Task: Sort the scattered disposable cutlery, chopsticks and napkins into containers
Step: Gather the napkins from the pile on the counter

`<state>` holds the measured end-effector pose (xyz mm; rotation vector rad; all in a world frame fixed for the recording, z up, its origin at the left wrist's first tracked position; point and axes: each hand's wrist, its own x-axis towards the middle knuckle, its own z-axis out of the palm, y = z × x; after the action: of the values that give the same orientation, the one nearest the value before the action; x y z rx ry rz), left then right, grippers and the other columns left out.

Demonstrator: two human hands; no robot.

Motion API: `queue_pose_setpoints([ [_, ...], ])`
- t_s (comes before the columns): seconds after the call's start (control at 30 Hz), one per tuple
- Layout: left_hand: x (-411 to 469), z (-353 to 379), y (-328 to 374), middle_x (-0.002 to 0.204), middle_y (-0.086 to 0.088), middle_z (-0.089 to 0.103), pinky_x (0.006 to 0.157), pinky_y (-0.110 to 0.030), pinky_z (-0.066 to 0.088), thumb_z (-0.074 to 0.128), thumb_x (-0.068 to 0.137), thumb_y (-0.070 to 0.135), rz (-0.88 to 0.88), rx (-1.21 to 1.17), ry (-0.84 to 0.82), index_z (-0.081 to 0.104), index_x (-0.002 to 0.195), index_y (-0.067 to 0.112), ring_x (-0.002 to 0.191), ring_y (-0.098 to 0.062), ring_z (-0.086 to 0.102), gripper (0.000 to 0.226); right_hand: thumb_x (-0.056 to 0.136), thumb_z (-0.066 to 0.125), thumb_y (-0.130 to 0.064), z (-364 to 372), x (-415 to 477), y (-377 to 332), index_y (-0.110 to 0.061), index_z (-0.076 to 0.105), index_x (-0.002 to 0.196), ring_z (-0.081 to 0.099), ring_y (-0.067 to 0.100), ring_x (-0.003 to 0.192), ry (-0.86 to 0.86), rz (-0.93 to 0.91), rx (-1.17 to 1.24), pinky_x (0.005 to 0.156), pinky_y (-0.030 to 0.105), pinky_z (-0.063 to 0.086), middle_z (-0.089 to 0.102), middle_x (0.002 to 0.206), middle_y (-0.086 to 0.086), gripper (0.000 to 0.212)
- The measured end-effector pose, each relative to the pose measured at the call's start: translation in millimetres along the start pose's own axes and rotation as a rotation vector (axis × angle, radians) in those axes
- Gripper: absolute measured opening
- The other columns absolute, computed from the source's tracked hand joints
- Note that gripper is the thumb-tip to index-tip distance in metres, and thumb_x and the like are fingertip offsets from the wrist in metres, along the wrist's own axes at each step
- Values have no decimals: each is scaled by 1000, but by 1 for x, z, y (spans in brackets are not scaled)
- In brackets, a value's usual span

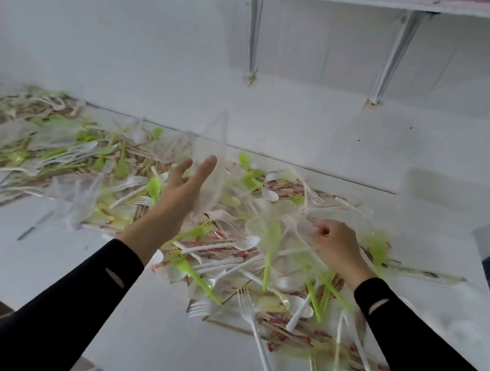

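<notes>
1. The cutlery heap (pixel 243 249) was a mix of white and green forks, spoons and chopsticks in red-printed wrappers (pixel 227 248). It lay unsorted on the white table (pixel 150 330), thickest from the centre toward 5 o'clock, with a blurred arm running off toward 9 o'clock.
2. A clear container (pixel 214 155), blurred and tipped on edge, was over the far side of the heap, at 12 o'clock of the left hand.
3. The left hand (pixel 185 188) was spread, its fingers straight and its palm turned toward the container. Whether it touched the wall could not be told.
4. The right hand (pixel 337 244), at 3 o'clock of the left and well apart from it, had curled fingers pinching a pale piece (pixel 308 225) at its own 10 o'clock. The piece was too blurred to name.
5. The step was judged to be lifting one item for the container. Done well, the pinch would sit on the handle alone and rise straight up, so that tangled tines dragged no neighbours. The container's mouth would be turned toward the carrying hand.
6. Beyond, at 12 o'clock, a shelf (pixel 395 0) rested on metal brackets (pixel 253 42).
</notes>
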<state>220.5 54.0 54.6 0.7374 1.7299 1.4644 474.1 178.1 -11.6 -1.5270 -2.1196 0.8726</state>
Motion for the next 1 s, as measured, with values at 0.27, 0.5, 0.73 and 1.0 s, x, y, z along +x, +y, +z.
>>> queue_pose_setpoints([
  [0.27, -10, -29, -15, 85, -1, 57, 46, -26, 39, 52, 52, 95, -258, -400, -274, 51, 133, 3, 57, -12, 44, 122, 95, 53, -17, -15, -4, -43, -8, 67, 115, 70, 26, 89, 180, -3, 498, 84, 48, 58, 66, 95, -5, 26],
  [0.5, -16, -11, -14, 93, -11, 58, 45, -20, 39, 34, 77, 88, -324, -593, -411, 53, 121, 9, 53, -16, 53, 92, 93, 64, -12, 11, -33, -100, -19, 62, 106, 60, -13, 87, 153, -363, 542, 72, 9, 48, 65, 105, -9, 15],
  [0.73, -11, -28, -13, 145, -21, 45, 109, -62, 30, 23, 68, 97, -302, -672, -735, 42, 146, 10, 130, -42, 44, 118, 91, 63, -7, 46, -44, -115, -11, 64, 112, 62, 7, 115, 8, -770, 288, 97, 28, 52, 63, 129, -2, 22],
  [1.0, 12, -78, -16, 124, -20, 61, 78, -41, 59, 34, 95, 58, -276, -738, -612, 56, 130, 3, 104, -33, 64, 69, 92, 55, -21, 76, -34, -134, -18, 57, 107, 70, 23, 96, -41, -854, 125, 77, 44, 58, 62, 130, -14, 16],
])
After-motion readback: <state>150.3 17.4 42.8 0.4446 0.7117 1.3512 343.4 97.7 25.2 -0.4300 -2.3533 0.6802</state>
